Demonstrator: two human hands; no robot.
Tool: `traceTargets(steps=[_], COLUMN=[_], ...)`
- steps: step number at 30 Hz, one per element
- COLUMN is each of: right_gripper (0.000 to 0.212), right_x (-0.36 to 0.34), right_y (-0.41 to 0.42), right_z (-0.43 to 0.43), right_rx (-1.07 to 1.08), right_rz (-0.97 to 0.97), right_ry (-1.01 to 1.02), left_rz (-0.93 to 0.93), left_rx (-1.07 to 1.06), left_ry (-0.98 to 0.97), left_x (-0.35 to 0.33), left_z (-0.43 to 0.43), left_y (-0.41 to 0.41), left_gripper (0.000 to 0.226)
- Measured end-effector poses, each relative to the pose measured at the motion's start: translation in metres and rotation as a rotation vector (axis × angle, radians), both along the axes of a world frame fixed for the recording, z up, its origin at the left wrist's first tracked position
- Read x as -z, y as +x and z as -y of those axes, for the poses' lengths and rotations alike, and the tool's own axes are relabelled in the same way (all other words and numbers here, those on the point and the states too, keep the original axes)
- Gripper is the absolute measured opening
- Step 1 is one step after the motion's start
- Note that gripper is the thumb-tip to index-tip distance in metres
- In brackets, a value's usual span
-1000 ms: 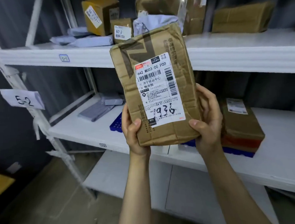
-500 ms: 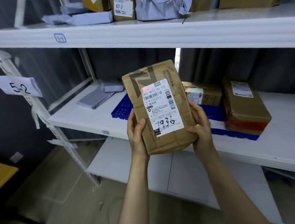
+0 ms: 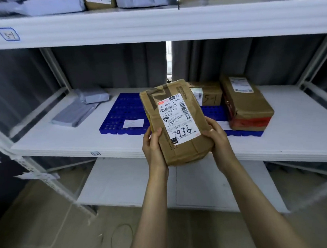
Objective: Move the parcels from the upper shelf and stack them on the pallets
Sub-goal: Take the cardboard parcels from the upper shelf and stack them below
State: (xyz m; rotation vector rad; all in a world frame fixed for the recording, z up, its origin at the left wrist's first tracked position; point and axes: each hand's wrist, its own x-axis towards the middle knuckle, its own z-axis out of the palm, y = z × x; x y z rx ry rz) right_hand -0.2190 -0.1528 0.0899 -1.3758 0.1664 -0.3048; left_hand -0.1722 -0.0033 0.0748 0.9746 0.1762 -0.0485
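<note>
Crumpled brown cardboard parcel (image 3: 179, 121), rectangular, is held at frame centre, clamped at its lower sides by left grip (image 3: 153, 148) and right grip (image 3: 217, 140), before gridded blue plastic pallet (image 3: 121, 110) on white shelf (image 3: 66, 145).

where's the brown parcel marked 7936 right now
Head view, centre: the crumpled brown cardboard parcel is gripped between the left hand and right hand, in front of the blue plastic pallet.

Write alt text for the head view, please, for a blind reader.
A left hand and right hand hold a brown labelled parcel before a white shelf, where two brown boxes sit on a blue pallet beside grey mailers.
</note>
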Motion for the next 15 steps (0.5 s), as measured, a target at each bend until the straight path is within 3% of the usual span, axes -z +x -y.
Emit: traceTargets(steps=[5,9,15], right_gripper=[0.057,0.036,0.037], right_x=[0.005,0.009,0.01], right_y=[0.0,-0.004,0.001], right_z=[0.001,0.004,0.012], right_rx=[0.05,0.096,0.132], right_rz=[-0.087,-0.156,-0.263], right_ry=[-0.028,-0.018,0.037], left_rz=[-0.053,-0.127,-0.16], left_rx=[0.04,0.004,0.02], left_ry=[-0.007,-0.005,0.043], left_x=[0.005,0.006,0.009], left_z=[0.004,0.014,0.032], left_y=[0.011,0.011,0.015], left_gripper=[0.08,0.074,0.092])
